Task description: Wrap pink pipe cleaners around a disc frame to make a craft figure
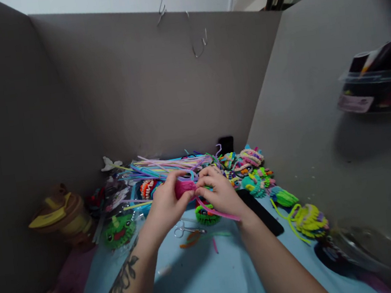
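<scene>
Pink fuzzy piece point(183, 188) is held up between both hands, above the middle of the blue cloth point(213, 278); left hand point(168, 196) has thumb and fingers clamped on its left side; right hand point(219, 189) has thumb and fingers drawn together, clamped at its right end, the exact contact of the fingertips being partly hidden; a pink strand point(219, 211) trails from that end, below the right hand and toward the right wrist; beneath the hands lies a pair of scissors point(180, 231), with an orange strip point(190, 242) just beside it and a short pink offcut point(215, 246) near; a green ball figure point(206, 216) sits behind the scissors; a bundle of pastel stems point(158, 166) lies at the back, against the grey partition point(158, 84); a black slab point(264, 214) rests to the right, between the right forearm and a yellow fuzzy ball point(311, 221); at left, a green horned figure point(119, 231) lies among clear wrapping.
</scene>
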A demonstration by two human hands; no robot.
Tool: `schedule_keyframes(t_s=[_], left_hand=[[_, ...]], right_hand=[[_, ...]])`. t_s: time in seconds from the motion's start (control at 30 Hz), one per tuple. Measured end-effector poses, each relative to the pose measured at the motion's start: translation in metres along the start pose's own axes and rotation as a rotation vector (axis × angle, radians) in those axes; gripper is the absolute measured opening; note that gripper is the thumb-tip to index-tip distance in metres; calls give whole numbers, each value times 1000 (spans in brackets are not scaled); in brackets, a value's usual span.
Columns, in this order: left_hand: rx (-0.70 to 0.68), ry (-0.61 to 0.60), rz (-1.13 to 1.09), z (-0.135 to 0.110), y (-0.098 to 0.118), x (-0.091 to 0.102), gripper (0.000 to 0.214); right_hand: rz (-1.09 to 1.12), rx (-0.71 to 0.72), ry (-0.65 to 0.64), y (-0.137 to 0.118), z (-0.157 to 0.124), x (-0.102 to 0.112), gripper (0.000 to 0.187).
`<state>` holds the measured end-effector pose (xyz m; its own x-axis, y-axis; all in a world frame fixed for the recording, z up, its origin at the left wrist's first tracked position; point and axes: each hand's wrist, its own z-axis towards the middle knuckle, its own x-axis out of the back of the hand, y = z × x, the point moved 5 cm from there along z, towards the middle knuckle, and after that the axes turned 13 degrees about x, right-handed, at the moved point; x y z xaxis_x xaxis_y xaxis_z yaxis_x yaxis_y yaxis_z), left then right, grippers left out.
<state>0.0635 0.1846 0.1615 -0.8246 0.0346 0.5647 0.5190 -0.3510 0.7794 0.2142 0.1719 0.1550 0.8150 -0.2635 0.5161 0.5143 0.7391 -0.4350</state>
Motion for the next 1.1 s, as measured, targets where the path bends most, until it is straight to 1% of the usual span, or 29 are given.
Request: schedule_keyframes(t_s=[0.1,0.17,0.2,0.23,0.3,0.37,0.43,0.53,0.63,0.77,0.9,1.1], left_hand=[[-30,137,-67,3,-6,5,43],[-28,223,-119,5,-10,10,39],[-11,241,-138,6,-11,11,34],[15,232,-160,8,-13,10,29],[83,141,-235,10,-16,3,23],[152,37,-368,10,-17,-7,24],[207,33,-536,9,-18,-14,30],[253,34,-722,7,-18,-22,38],[259,39,-804,4,-15,-23,44],[252,94,-807,3,-12,-18,44],[240,96,-802,3,-10,-17,43],[219,85,-781,3,-8,-24,43]], right_hand=[[15,-93,72,22,-3,4,14],[45,-146,137,34,-5,7,17],[55,-159,169,38,-6,9,19],[60,-161,199,39,-7,10,20],[62,-154,275,38,-7,13,20],[75,-156,354,33,-8,14,18],[119,-169,402,28,-8,12,16],[215,-204,408,23,-8,5,14],[271,-224,389,21,-6,-1,15],[261,-226,390,18,-6,-3,13],[241,-245,369,17,-7,-5,19],[252,-256,333,17,-8,-10,26]])
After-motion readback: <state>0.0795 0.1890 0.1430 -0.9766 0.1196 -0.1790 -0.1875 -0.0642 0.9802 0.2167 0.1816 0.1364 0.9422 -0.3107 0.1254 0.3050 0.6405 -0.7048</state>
